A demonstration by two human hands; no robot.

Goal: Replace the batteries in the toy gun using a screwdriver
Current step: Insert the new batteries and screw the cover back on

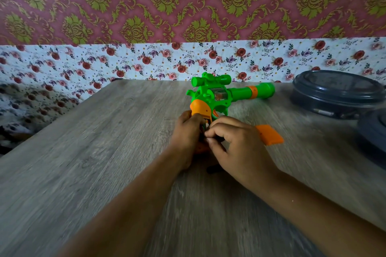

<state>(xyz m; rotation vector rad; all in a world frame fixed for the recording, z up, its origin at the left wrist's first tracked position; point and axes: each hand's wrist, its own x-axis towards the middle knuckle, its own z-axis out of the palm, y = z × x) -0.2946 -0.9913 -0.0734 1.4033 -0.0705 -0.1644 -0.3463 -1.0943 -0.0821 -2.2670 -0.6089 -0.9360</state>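
A green and orange toy gun (219,96) lies on the wooden table (104,152), barrel pointing right. My left hand (186,137) grips its orange handle from the left. My right hand (236,144) has its fingertips pinched at the open battery compartment, where a battery (205,126) shows between the two hands. Whether the fingers hold the battery or only press on it is hidden. The orange battery cover (270,134) lies on the table just right of my right hand. A dark object (213,169), possibly the screwdriver, pokes out under my right wrist.
A round dark grey lidded container (338,96) stands at the back right, with another dark round piece (373,135) at the right edge. A flowered wall covering (188,60) runs behind the table's far edge.
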